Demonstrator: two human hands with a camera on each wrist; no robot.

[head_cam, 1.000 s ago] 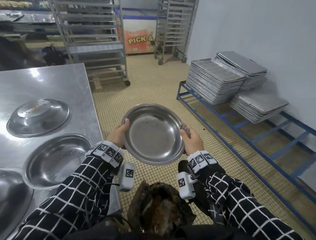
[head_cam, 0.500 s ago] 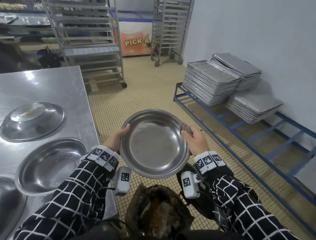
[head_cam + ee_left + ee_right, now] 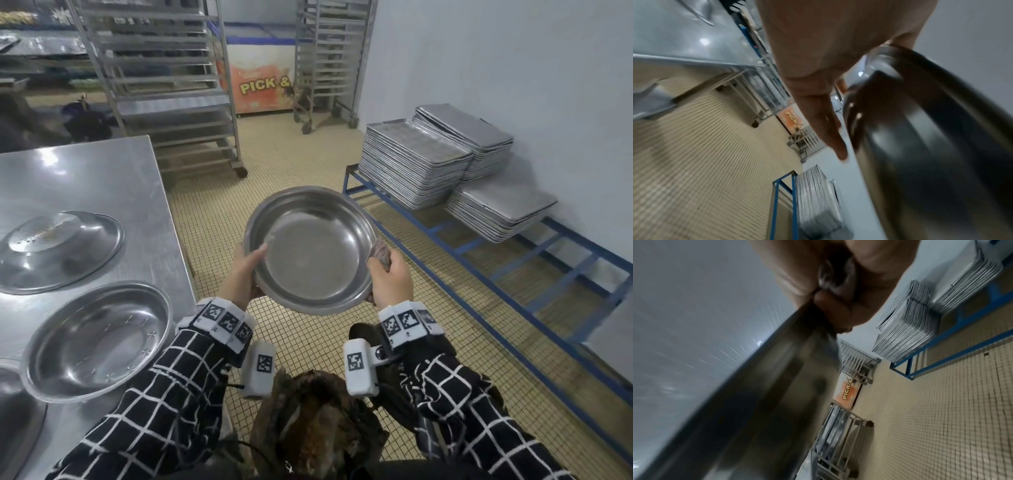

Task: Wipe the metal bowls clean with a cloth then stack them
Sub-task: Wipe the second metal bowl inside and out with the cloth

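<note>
Above the small-tiled beige floor (image 3: 301,164), beside the brushed steel table (image 3: 85,178), a round, shallow stainless-steel bowl (image 3: 310,250) is being held in the air between both hands, its smooth, dully reflecting hollow facing up and tilting toward the person, its far rim sitting higher than the near one. The left hand (image 3: 243,274) is gripping the left rim, thumb lying inside the hollow and straight fingers (image 3: 830,129) running along the outer wall. The right hand (image 3: 390,277) is clenching a crumpled grey-brown cloth (image 3: 380,251) against the right rim. On the table, an identical bowl (image 3: 99,337) is lying hollow up, and another (image 3: 58,250) is lying upside down behind it. Stacked flat rectangular metal trays (image 3: 414,164) are resting on a blue steel frame (image 3: 479,246) along the white wall.
</note>
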